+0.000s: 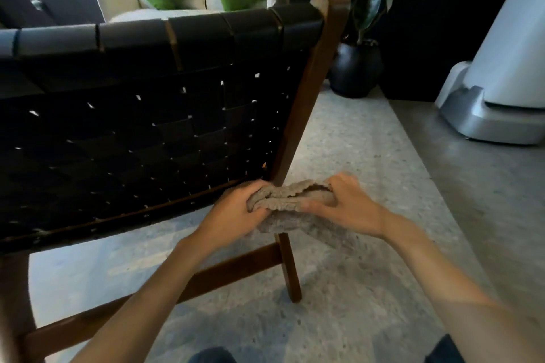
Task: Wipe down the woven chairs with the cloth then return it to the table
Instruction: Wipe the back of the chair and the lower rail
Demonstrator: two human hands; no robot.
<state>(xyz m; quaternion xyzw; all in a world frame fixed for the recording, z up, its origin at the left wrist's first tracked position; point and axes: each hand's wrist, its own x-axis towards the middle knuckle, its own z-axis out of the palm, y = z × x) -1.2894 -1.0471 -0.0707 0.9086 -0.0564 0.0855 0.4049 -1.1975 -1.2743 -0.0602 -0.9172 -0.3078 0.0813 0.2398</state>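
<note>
The cloth (pixel 290 200) is bunched between both hands, just off the lower right corner of the woven chair (pixel 147 127) back, in front of the wooden side rail (pixel 309 103). The left hand (pixel 236 211) grasps its left end, fingers curled over the top and thumb tucked into the folds. The right hand (pixel 346 202) clasps the other end, thumb laid along the front edge. A loose flap sags below the hands.

The cloth looks like a taupe terry or microfibre: nubbly, thick and limp, with a wavy hem. I judge it light and fully soft. It will not hold a shape, so it is best gathered into a pad in one palm, with stray edges folded in so they do not drag. Its pile should grip rather than slide.

The chair back is a basket weave of broad, flat black straps, smooth with a dull sheen like leather. Small gaps at the crossings let light through. The frame is dark brown wood, straight-railed and polished. The straps should give a little under pressure and the gaps may snag the pile. Wiping along the bands seems wisest.

The chair stands on a pale speckled rug (pixel 339 156).
</note>
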